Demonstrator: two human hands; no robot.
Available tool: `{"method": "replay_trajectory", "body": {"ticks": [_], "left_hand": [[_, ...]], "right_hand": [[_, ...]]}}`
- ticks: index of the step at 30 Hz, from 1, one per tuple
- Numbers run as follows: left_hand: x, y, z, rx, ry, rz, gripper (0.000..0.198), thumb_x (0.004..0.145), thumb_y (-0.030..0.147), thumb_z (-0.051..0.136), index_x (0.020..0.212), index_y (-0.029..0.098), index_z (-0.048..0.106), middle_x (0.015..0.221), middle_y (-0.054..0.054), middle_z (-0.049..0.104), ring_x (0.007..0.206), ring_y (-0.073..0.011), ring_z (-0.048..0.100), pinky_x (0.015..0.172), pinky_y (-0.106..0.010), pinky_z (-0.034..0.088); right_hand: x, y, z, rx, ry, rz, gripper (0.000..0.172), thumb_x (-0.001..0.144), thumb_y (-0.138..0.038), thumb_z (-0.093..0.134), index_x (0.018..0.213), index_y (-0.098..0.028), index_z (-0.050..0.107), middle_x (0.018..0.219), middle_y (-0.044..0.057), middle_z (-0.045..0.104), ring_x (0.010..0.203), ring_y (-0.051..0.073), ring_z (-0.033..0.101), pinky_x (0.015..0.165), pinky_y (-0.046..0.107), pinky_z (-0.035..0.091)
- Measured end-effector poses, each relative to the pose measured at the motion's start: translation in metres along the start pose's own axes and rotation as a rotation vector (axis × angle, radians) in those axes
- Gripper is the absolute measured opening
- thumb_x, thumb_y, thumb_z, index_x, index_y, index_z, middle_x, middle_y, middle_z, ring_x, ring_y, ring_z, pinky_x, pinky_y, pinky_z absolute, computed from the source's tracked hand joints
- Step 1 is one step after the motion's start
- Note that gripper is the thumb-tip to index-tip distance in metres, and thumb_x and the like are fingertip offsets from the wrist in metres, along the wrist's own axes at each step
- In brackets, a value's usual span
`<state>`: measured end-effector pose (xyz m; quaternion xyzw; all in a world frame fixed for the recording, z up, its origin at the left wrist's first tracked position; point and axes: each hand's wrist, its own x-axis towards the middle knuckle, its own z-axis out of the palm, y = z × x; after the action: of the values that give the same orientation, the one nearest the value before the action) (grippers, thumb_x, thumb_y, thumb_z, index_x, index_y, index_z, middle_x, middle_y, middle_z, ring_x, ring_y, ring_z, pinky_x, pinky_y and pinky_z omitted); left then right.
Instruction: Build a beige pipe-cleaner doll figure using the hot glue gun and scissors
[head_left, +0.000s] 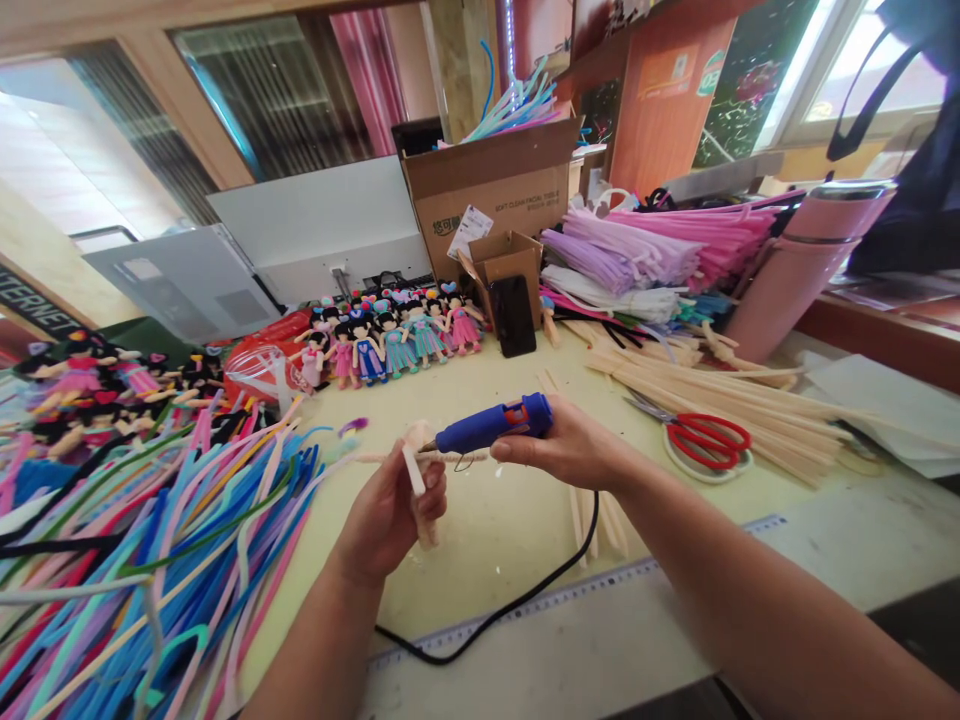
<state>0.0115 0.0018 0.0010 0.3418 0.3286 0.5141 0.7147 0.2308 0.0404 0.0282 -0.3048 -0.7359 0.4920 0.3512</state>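
My right hand (pixel 566 440) is closed around a blue hot glue gun (pixel 484 428), its black cord looping down across the table. The gun's nozzle points left and meets, or nearly meets, a small pale piece (pixel 414 470) in my left hand (pixel 390 505). Pinched between my left fingers, this piece has a flat white strip and a fuzzy cream part like pipe cleaner; its exact form is partly hidden. Behind the gun, a thin pinkish twisted stem (pixel 375 459) runs sideways. Whether it is joined to the held piece I cannot tell.
Loose coloured pipe cleaners (pixel 187 540) are heaped at the left. Several small dolls (pixel 397 335) stand at the back beside a black phone (pixel 513 316). Red-handled scissors (pixel 709 440), cream pipe cleaners (pixel 727 405) and a pink bottle (pixel 810 265) lie or stand rightward. A ruler (pixel 540 595) runs along the front.
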Motion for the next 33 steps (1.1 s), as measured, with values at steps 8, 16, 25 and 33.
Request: {"method": "replay_trajectory", "body": {"ticks": [8,16,25,33], "left_hand": [[-0.0015,0.0016,0.0019,-0.025,-0.006,-0.001,0.031,0.079,0.043,0.074,0.075,0.015,0.062,0.061,0.002,0.054,0.047,-0.0069,0.041,0.046,-0.018,0.037],[-0.0008,0.0009,0.0006,-0.027,-0.011,-0.003,0.031,0.079,0.043,0.074,0.074,0.015,0.062,0.061,0.002,0.054,0.046,-0.0067,0.041,0.045,-0.019,0.037],[-0.0011,0.0015,0.0011,-0.030,-0.017,-0.004,0.029,0.084,0.042,0.070,0.074,0.016,0.062,0.061,0.001,0.053,0.046,-0.0070,0.042,0.046,-0.019,0.037],[-0.0022,0.0020,0.0022,-0.015,-0.017,-0.009,0.029,0.088,0.041,0.064,0.075,0.015,0.060,0.062,0.002,0.052,0.047,-0.0070,0.041,0.046,-0.019,0.036]], "right_hand": [[0.0004,-0.0008,0.0047,-0.009,0.036,0.023,0.029,0.077,-0.045,0.067,0.076,-0.016,0.065,0.064,-0.002,0.049,0.060,0.011,0.041,0.055,0.024,0.035],[0.0002,-0.0020,0.0047,-0.039,0.053,0.012,0.029,0.077,-0.045,0.068,0.075,-0.016,0.063,0.063,-0.003,0.046,0.059,0.010,0.039,0.054,0.024,0.033],[-0.0003,-0.0017,0.0064,-0.046,0.076,0.026,0.028,0.076,-0.044,0.069,0.074,-0.016,0.064,0.064,-0.003,0.049,0.060,0.011,0.040,0.055,0.024,0.034],[0.0004,-0.0050,0.0071,-0.043,0.084,0.014,0.027,0.076,-0.042,0.069,0.071,-0.016,0.063,0.060,-0.005,0.045,0.057,0.009,0.036,0.052,0.023,0.032]]}}
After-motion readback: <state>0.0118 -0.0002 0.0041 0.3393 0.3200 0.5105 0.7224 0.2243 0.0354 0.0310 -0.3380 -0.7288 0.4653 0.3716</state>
